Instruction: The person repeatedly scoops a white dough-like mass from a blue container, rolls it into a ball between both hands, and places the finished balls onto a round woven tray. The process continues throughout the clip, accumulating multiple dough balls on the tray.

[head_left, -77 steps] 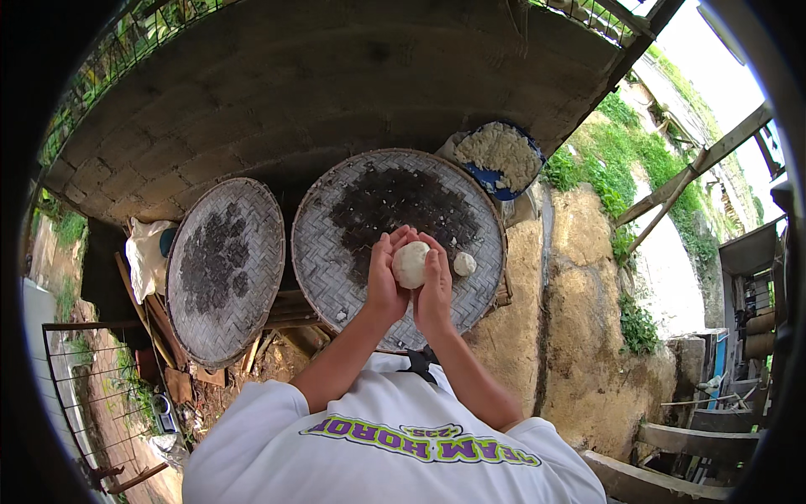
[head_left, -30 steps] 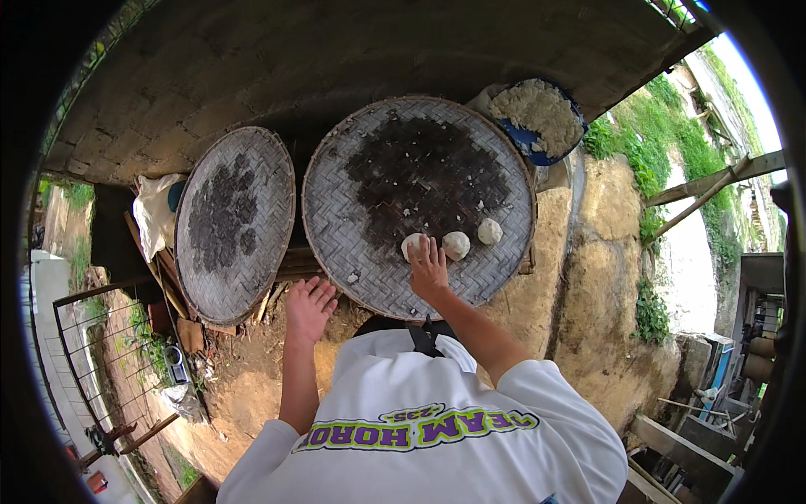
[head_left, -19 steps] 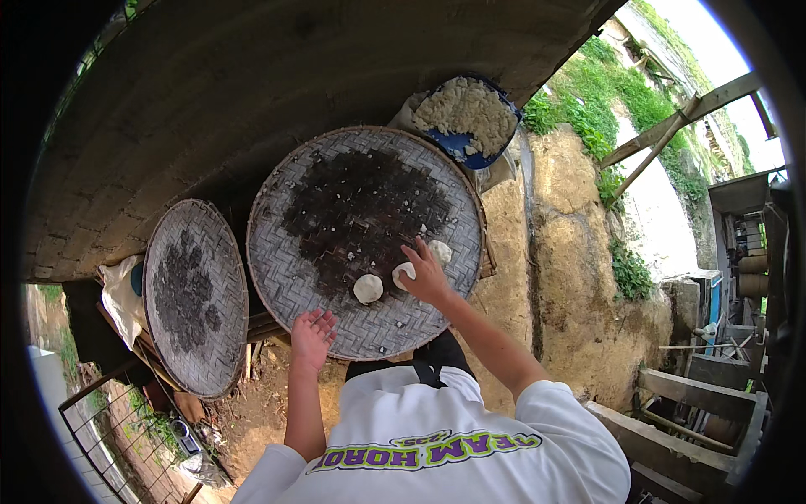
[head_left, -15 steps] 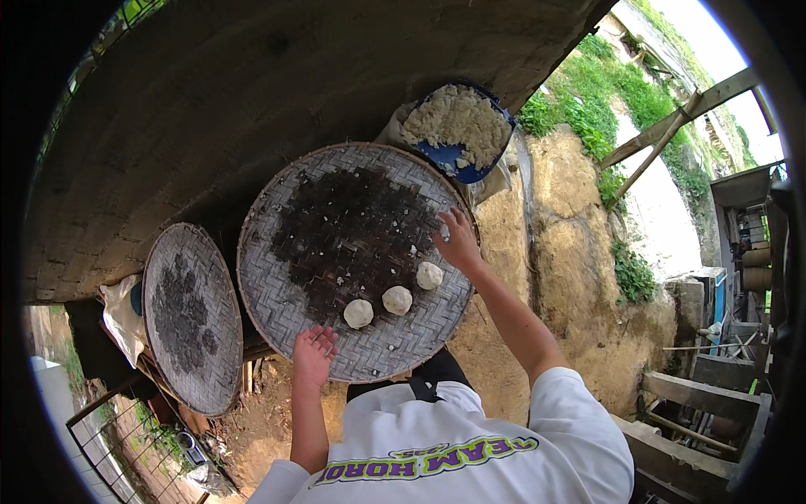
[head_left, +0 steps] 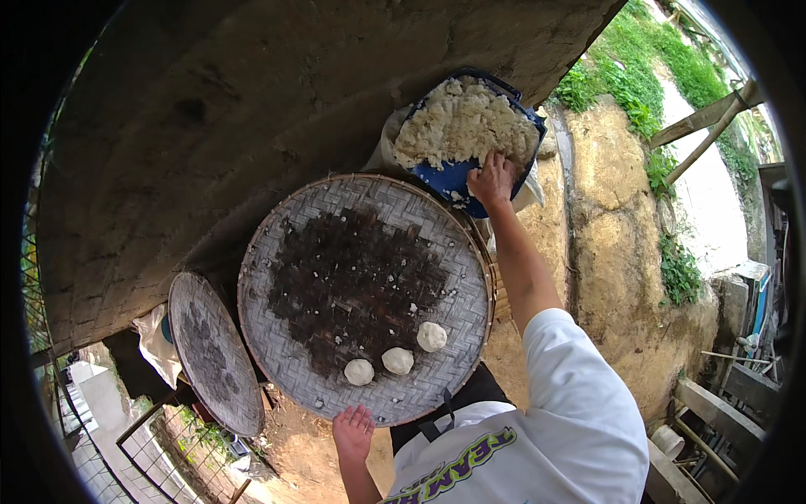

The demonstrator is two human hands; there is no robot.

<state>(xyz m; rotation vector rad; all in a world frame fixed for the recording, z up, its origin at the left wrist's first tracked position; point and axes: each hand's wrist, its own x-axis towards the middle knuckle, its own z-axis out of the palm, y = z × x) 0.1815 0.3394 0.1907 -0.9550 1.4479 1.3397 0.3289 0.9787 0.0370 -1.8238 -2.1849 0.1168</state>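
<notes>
My right hand [head_left: 494,180] reaches into a blue tub [head_left: 450,180]. Its fingers are curled into the near edge of a pale, crumbly dough-like mass [head_left: 470,122], which hides the fingertips. Three whitish balls of the same look, a left one [head_left: 359,372], a middle one [head_left: 397,361] and a right one [head_left: 431,337], sit along the near right part of a round woven bamboo tray [head_left: 277,336]. By the tray's near rim my left hand [head_left: 353,428] is open with nothing in it, fingers stretched out.
A second, smaller woven tray [head_left: 214,353] leans at a tilt on the left. Behind everything stands a dark wall [head_left: 210,143]. White crumbs dot the big tray's dark-stained middle. To the right lie bare earth [head_left: 604,193] and wooden beams [head_left: 714,403]; a wire fence [head_left: 180,454] is at lower left.
My right hand has moved from over the tray's right edge up into the tub's pale mass. My left hand has drawn back to the near rim. The view has shifted.
</notes>
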